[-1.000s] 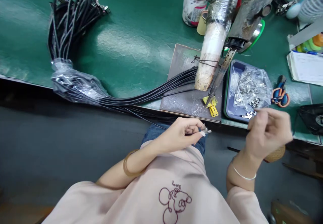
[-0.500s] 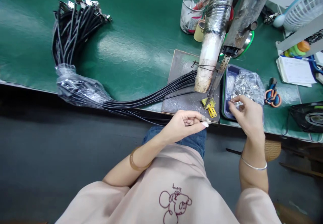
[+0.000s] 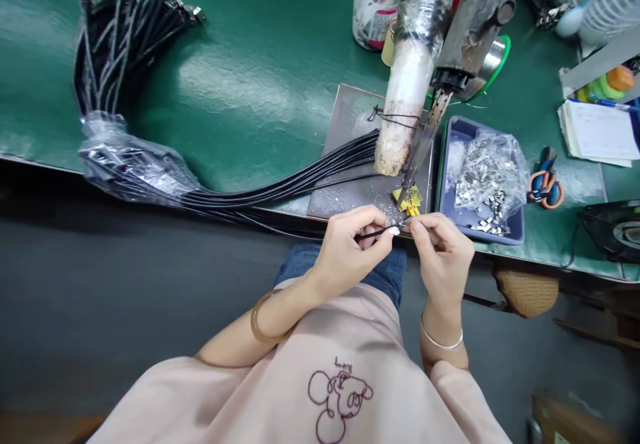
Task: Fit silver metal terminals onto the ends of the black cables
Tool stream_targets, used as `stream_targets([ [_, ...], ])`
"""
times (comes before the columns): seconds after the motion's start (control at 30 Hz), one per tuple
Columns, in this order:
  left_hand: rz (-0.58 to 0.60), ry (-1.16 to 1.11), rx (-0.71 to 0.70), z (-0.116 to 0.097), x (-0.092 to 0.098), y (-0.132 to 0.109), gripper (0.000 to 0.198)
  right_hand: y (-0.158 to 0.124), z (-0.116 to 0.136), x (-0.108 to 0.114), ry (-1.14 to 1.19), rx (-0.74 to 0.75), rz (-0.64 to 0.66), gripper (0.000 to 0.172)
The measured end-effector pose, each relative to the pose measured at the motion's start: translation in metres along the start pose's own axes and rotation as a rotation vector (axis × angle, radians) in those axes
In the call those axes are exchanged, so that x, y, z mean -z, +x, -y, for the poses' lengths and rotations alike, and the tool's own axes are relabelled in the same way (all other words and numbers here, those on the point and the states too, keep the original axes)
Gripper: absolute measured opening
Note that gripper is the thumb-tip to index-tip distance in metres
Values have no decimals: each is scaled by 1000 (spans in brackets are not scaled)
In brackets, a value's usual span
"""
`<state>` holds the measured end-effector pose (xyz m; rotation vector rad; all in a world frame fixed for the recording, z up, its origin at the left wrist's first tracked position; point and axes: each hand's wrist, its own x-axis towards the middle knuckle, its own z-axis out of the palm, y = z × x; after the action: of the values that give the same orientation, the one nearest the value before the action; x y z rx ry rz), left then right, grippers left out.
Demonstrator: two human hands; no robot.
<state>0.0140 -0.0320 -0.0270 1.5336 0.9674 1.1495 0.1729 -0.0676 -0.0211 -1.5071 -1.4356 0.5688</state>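
White tube blocks room beyond the hands; the tray is accessible.

The left hand, at the near edge of the board, pinches a black cable. The right hand, near the board's right corner, brings thumb and forefinger to the cable's tip; what lies between them is too small to make out. Above the board hang a white tube and a metal rod pointing down at a yellow clip. A bundle of cables runs left from the board into plastic wrap. Right of the board sit a tray holding a bag of metal pieces, then pliers. Beyond the board stands a tub.
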Motion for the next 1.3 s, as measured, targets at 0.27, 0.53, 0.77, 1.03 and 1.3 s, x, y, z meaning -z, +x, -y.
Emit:
stream_targets([
  [0.27,-33,128,-118,4,-2,-1,23,-1,1,-1,16,9,65,21],
  [0.53,-14,202,-143,1,-1,-2,23,0,1,-3,-52,58,42,20],
  [0.77,117,156,-84,2,4,-6,16,-2,-3,0,-256,218,35,27],
  [1.03,165,203,-246,0,10,-6,14,8,2,12,-155,114,115,30],
  [1.3,59,-98,115,6,6,-2,10,3,5,13,-84,91,-211,14],
])
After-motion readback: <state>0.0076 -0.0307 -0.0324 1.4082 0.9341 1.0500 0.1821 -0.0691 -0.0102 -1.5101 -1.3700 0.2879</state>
